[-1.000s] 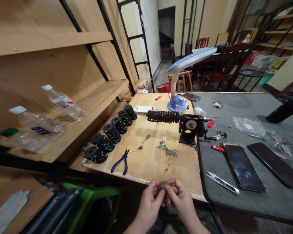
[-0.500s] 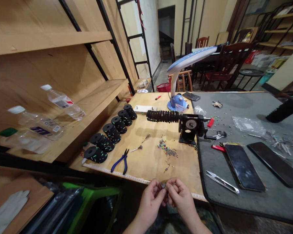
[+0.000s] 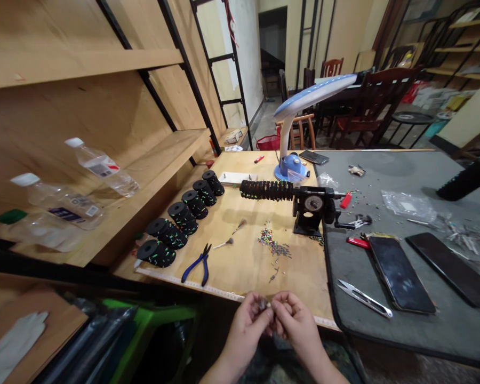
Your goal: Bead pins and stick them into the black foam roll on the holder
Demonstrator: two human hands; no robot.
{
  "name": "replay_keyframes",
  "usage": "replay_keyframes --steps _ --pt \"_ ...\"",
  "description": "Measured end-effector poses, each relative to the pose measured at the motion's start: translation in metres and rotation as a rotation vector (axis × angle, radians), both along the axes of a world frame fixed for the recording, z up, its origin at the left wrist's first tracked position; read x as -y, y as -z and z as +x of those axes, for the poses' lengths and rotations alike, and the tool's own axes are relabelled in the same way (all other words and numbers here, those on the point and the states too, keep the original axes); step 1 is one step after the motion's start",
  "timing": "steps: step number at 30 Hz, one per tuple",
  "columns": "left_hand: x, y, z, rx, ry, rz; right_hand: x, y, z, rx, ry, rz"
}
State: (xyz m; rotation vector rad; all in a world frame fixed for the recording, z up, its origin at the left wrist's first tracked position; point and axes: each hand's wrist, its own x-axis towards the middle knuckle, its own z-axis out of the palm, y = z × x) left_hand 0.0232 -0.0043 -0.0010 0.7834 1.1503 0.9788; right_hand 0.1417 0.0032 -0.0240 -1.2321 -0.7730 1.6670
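Note:
My left hand (image 3: 248, 324) and my right hand (image 3: 291, 318) meet at the table's front edge, fingertips pinched close together. Between them is something small and greyish, too small to name. Just beyond the hands lies a pile of coloured beads (image 3: 266, 238) beside small dark grey pieces (image 3: 282, 250). Farther back stands a black hand-cranked winder (image 3: 309, 208) carrying a roll wound with black cord and coloured bits (image 3: 266, 190). Blue-handled pliers (image 3: 197, 265) lie open to the left. Two small brush-like pieces (image 3: 229, 242) rest on the wood.
Several black spools (image 3: 183, 216) line the left side. A blue desk lamp (image 3: 291, 166) stands behind the winder. On the grey mat (image 3: 328, 160) at right are thread snips (image 3: 364, 300), a phone (image 3: 400, 273), and another dark phone (image 3: 450, 269). Plastic bottles (image 3: 104, 168) lie on the left shelf.
My fingers shift very slightly around the small piece; the left fingertips sit a little higher. Everything on the table stays in place.

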Motion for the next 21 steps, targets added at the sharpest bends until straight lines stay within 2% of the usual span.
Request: replay_keyframes --steps 6,11,15,21 --pt "0.000 0.008 -0.002 0.076 0.021 -0.044 0.000 0.002 0.001 0.005 -0.040 -0.014" --pt "0.001 0.009 -0.006 0.042 -0.012 -0.056 0.006 0.005 0.005 0.113 -0.076 0.086" --pt "0.001 0.006 -0.007 0.109 -0.025 -0.118 0.011 0.009 0.006 0.154 -0.113 0.145" --pt "-0.001 0.001 -0.007 0.177 -0.104 -0.169 0.009 0.009 0.007 0.164 -0.015 0.119"
